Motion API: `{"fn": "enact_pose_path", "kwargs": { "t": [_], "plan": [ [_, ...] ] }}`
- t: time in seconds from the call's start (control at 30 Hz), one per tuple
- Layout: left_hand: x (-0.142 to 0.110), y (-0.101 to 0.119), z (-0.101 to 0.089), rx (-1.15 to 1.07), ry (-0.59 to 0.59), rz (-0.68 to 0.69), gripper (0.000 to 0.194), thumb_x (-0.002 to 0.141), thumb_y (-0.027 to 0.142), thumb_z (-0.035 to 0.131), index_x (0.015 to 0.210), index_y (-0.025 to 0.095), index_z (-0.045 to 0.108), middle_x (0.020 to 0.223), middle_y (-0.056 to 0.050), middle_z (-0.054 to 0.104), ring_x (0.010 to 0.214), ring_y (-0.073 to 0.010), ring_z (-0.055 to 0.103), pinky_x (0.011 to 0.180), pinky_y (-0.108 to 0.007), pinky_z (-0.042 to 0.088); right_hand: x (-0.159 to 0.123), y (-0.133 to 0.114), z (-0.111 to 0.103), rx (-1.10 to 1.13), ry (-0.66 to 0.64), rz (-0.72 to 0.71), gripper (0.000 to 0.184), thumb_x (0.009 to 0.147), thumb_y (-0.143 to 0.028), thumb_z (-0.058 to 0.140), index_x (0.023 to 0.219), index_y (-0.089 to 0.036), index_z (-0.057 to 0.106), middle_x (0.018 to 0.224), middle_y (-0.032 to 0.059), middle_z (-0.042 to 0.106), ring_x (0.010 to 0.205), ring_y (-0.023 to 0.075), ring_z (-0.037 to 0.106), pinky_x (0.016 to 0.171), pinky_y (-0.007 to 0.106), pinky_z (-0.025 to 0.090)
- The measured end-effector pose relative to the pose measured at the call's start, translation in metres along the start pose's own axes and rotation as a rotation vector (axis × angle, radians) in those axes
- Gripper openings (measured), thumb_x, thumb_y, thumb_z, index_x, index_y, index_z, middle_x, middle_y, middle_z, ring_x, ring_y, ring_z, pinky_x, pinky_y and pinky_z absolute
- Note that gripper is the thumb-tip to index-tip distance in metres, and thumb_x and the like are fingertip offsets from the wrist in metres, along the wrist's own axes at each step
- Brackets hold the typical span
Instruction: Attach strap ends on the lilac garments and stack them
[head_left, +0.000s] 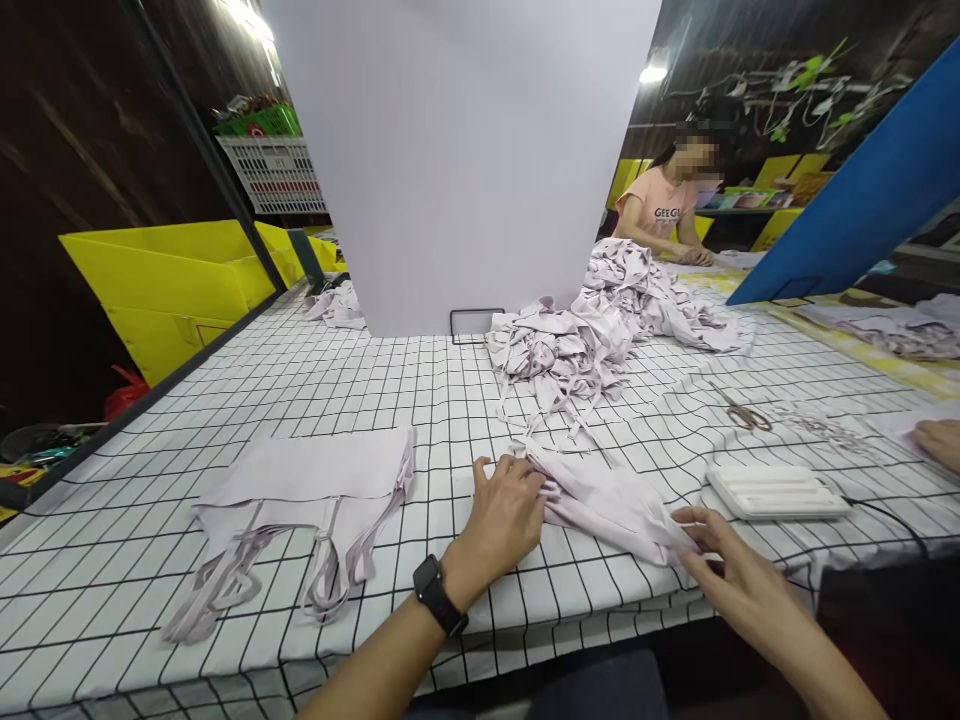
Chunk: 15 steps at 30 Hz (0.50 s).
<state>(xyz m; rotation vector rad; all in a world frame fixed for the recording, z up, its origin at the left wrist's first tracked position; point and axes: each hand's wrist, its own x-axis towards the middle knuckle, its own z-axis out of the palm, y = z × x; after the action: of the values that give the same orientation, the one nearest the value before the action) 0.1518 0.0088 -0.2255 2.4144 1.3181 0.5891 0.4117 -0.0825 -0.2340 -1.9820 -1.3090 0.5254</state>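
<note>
A pale lilac strappy camisole (607, 500) lies bunched lengthwise near the table's front edge. My left hand (506, 510), with a black watch on its wrist, has its fingers curled onto the garment's left end, by the straps. At the opposite end my right hand (724, 560) pinches the cloth between thumb and fingers. To the left rests a neat stack of camisoles (315, 470), their straps hanging toward me. Behind my hands is a loose heap of the same lilac camisoles (555, 350).
Scissors (746, 412) and thread scraps (825, 430) lie right, behind a white corded device (776, 492). A tall pale board (472, 160) stands at the back; a blue panel (862, 190) leans right. A co-worker (667, 205) sits beyond; another person's hand (937, 440) shows at the right edge.
</note>
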Motion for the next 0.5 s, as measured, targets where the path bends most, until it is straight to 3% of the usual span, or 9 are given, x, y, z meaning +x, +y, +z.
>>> {"fn": "enact_pose_path", "kwargs": {
  "t": [0.07,0.13,0.2,0.27,0.33,0.4,0.5],
  "plan": [
    [0.005,-0.004,-0.004,-0.178,0.016,-0.046,0.018,0.094,0.018,0.054,0.100,0.019,0.071,0.106,-0.006,0.070,0.105,-0.0236,0.063,0.099,-0.046,0.049,0.002,-0.002,0.004,-0.116,-0.040,-0.011,0.050,0.081,-0.060,0.055,0.119,-0.028,0.061,0.099,0.0082,0.075,0.090,0.0327,0.070,0.072,0.039,0.051],
    [0.017,-0.011,-0.008,-0.227,0.053,-0.131,0.023,0.096,0.015,0.048,0.107,0.018,0.069,0.108,-0.007,0.068,0.102,-0.0208,0.063,0.093,-0.037,0.051,0.007,-0.006,0.007,-0.196,-0.099,-0.022,0.063,0.078,-0.065,0.054,0.128,-0.026,0.059,0.089,0.0079,0.074,0.079,0.0322,0.070,0.067,0.039,0.051],
    [0.033,-0.017,-0.009,-0.189,0.061,-0.171,0.030,0.095,0.014,0.048,0.121,0.016,0.063,0.120,-0.011,0.064,0.110,-0.0231,0.060,0.093,-0.037,0.050,0.013,-0.011,0.008,-0.251,-0.155,-0.024,0.068,0.077,-0.066,0.050,0.128,-0.022,0.062,0.066,0.0038,0.067,0.064,0.0315,0.066,0.060,0.039,0.050],
    [0.049,-0.022,-0.010,-0.156,0.020,-0.152,0.035,0.087,0.012,0.058,0.121,0.019,0.064,0.128,-0.012,0.061,0.118,-0.0273,0.056,0.094,-0.041,0.048,0.017,-0.015,0.010,-0.266,-0.155,-0.017,0.065,0.075,-0.063,0.046,0.118,-0.020,0.069,0.048,-0.0015,0.053,0.052,0.0300,0.060,0.055,0.038,0.047],
    [0.061,-0.024,-0.008,-0.142,-0.031,-0.114,0.030,0.072,0.005,0.067,0.097,0.021,0.069,0.122,-0.007,0.064,0.117,-0.0280,0.056,0.093,-0.040,0.046,0.017,-0.017,0.011,-0.229,-0.079,-0.021,0.055,0.075,-0.061,0.046,0.104,-0.022,0.073,0.042,-0.0036,0.044,0.047,0.0273,0.054,0.052,0.036,0.045],
    [0.067,-0.022,-0.006,-0.125,-0.034,-0.105,0.023,0.063,-0.002,0.065,0.072,0.019,0.062,0.109,-0.004,0.067,0.111,-0.0253,0.058,0.091,-0.036,0.044,0.014,-0.019,0.011,-0.170,0.034,-0.009,0.044,0.075,-0.059,0.049,0.092,-0.025,0.073,0.043,-0.0040,0.044,0.045,0.0241,0.051,0.050,0.033,0.042],
    [0.066,-0.015,-0.009,-0.104,0.066,-0.213,0.021,0.066,0.000,0.058,0.064,0.019,0.049,0.084,-0.003,0.064,0.090,-0.0215,0.059,0.077,-0.032,0.042,0.006,-0.025,0.004,-0.116,0.220,0.043,0.035,0.077,-0.057,0.056,0.086,-0.027,0.071,0.043,-0.0048,0.044,0.043,0.0213,0.049,0.048,0.031,0.040]
  ]
}}
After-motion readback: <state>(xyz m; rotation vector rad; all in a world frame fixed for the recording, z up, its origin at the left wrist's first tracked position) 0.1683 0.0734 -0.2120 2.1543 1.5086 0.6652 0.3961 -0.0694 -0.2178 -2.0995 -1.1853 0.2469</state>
